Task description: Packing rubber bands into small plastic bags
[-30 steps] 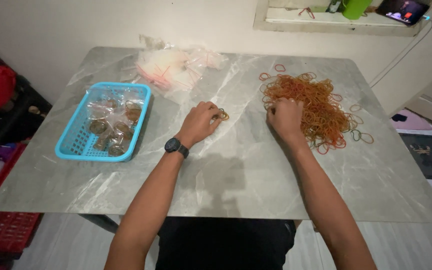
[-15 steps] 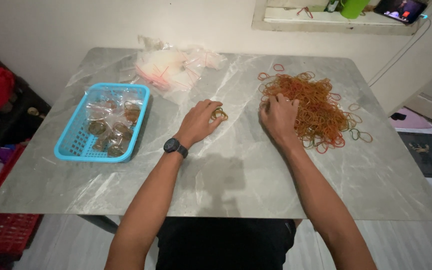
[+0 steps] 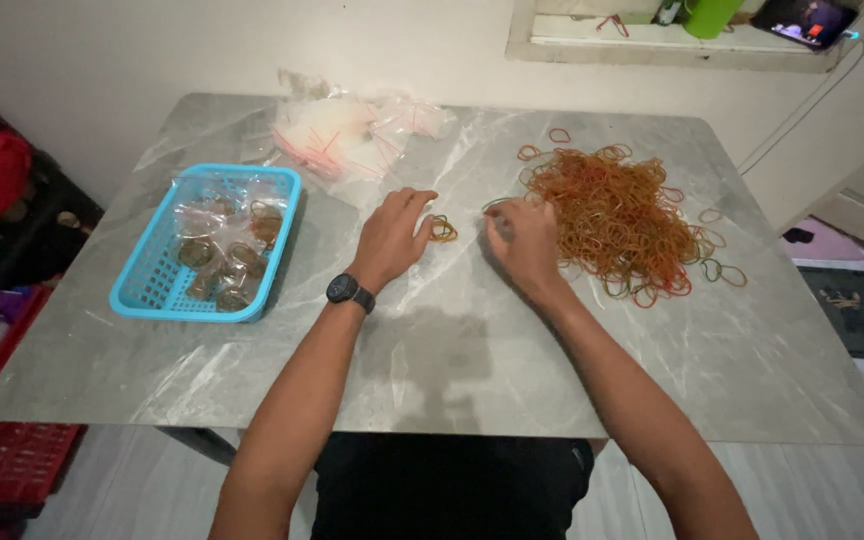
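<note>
Far out to the left of the left hand's grip, a light blue slotted basket (image 3: 142, 290) sits on the grey marbled desk (image 3: 452, 370), holding several small clear bags (image 3: 220, 250) with rubber bands inside them. Beyond that grip and a little to its left, toward the wall, lies a heap of empty clear plastic bags (image 3: 347, 135) with thin red strips. The left hand (image 3: 392, 238), with a dark watch (image 3: 349, 292) on its wrist, rests palm down on the desk, and its fingertips (image 3: 422, 228) are pinched on a small bunch of rubber bands (image 3: 442, 230) that lies flat just at the right of the thumb. A short gap of bare desk separates it from the right hand (image 3: 524, 240), which is also palm down; its fingers are curled together at the near edge of the big pile, though I cannot tell whether anything is caught in that grip. Directly to the right of that grip and touching it spreads the large loose pile of rubber bands (image 3: 617, 215), mostly orange and red, with a few stray single bands (image 3: 722, 270) lying apart beyond its right edge.
</note>
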